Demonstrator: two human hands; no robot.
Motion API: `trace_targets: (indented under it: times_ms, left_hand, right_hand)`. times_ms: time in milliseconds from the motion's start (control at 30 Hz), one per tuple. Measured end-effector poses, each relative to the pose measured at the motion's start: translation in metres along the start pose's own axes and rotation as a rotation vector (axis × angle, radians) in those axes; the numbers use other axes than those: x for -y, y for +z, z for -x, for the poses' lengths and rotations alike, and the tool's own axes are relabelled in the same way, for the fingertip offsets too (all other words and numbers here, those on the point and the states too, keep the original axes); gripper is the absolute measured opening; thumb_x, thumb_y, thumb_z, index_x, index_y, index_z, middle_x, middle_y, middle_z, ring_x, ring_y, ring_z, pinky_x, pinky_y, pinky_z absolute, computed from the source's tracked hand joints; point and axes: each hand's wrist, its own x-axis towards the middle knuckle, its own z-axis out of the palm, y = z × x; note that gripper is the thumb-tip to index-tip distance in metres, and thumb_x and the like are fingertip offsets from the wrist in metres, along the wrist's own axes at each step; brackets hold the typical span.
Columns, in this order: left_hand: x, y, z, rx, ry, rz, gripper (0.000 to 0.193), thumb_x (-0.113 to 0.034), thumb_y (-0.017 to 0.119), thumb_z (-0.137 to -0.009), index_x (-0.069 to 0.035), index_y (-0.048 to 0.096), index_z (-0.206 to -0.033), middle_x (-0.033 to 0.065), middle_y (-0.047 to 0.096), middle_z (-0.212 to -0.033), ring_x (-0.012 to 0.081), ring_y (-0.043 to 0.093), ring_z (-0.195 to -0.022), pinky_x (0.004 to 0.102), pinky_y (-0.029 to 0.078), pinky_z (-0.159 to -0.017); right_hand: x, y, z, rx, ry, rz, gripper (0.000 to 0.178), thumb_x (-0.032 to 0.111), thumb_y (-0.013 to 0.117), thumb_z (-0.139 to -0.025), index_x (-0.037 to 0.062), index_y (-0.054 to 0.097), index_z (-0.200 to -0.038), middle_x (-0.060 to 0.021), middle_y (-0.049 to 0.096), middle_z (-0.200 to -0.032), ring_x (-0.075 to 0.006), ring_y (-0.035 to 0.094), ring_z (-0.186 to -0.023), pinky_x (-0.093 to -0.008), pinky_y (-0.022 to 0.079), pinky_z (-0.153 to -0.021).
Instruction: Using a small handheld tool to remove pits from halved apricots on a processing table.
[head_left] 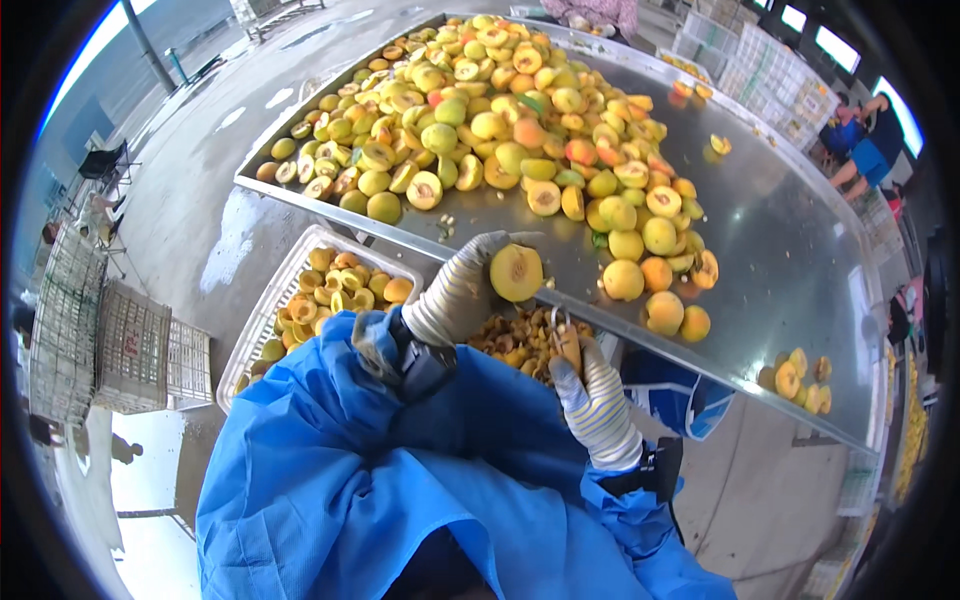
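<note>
My left hand (455, 295), in a striped knit glove, holds a yellow peach half (517, 274) by its edge. The cut face is turned up toward me, and the brown stone area shows in its middle. Lower and to the right, my right hand (603, 405) wears a matching glove and is closed round a pitting tool (567, 342) with an orange-brown handle and a curved metal tip. The tool is apart from the fruit. Beneath both hands lie many brown stones and scraps (515, 345), their container mostly hidden by my arms and blue gown.
A metal table (770, 260) with a raised rim carries a large heap of peaches (480, 110), many of them halved. A white crate (262, 312) of hollowed halves stands left of me. Stacked crates (135, 340) stand farther left. Other people are beyond the table.
</note>
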Motion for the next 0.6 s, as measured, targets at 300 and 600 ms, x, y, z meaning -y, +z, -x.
trace_targets:
  times_ms: [300, 600]
  left_hand:
    - [0.021, 0.036, 0.026, 0.01, -0.006, -0.002, 0.051, -0.043, 0.057, -0.096, -0.006, 0.057, -0.13, 0.015, 0.065, -0.117, 0.0244, 0.061, -0.112, 0.0417, 0.052, -0.093]
    - [0.039, 0.025, 0.015, 0.063, 0.065, 0.143, 0.052, -0.031, 0.063, -0.09, 0.0, 0.056, -0.131, 0.0197, 0.061, -0.125, 0.0288, 0.059, -0.115, 0.0417, 0.044, -0.105]
  right_hand:
    - [-0.007, 0.015, 0.001, -0.147, -0.176, 0.147, 0.036, 0.029, 0.064, -0.095, -0.0039, 0.06, -0.109, -0.0226, 0.066, -0.075, -0.0432, 0.064, -0.068, -0.046, 0.052, -0.06]
    - [-0.017, 0.017, 0.006, -0.211, -0.225, 0.284, 0.037, 0.027, 0.065, -0.094, -0.0072, 0.06, -0.106, -0.0249, 0.064, -0.07, -0.0434, 0.064, -0.065, -0.0479, 0.051, -0.059]
